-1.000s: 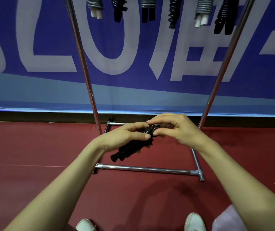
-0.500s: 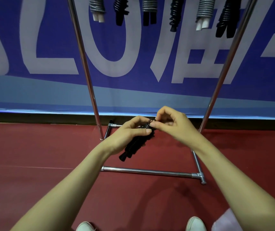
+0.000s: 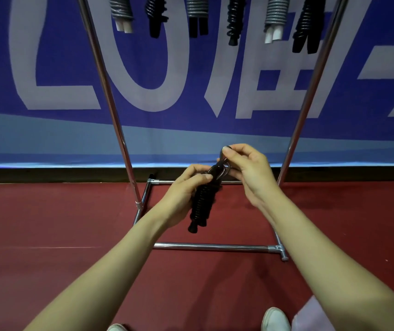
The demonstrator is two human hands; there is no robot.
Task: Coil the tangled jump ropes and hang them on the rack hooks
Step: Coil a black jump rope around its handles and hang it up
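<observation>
Both hands are lifting higher vs. a sec ago, and the bundle is tipping more upright. L hand point(image 3: 186, 187) is gripping the coiled black rope point(image 3: 202, 204) round its middle, in front of the rack point(image 3: 109, 96) base. R hand point(image 3: 248, 173) is pinching the top loop point(image 3: 222, 155). Tip: keep the L grip tight so the wraps aren't slipping while R is pulling the loop wide enough for hanging.

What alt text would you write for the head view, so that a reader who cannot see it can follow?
A person's left hand grips a coiled black jump rope while the right hand pinches a loop at its top end, in front of a metal rack. Six coiled ropes, grey and black, hang along the top of the view against a blue banner.
</observation>
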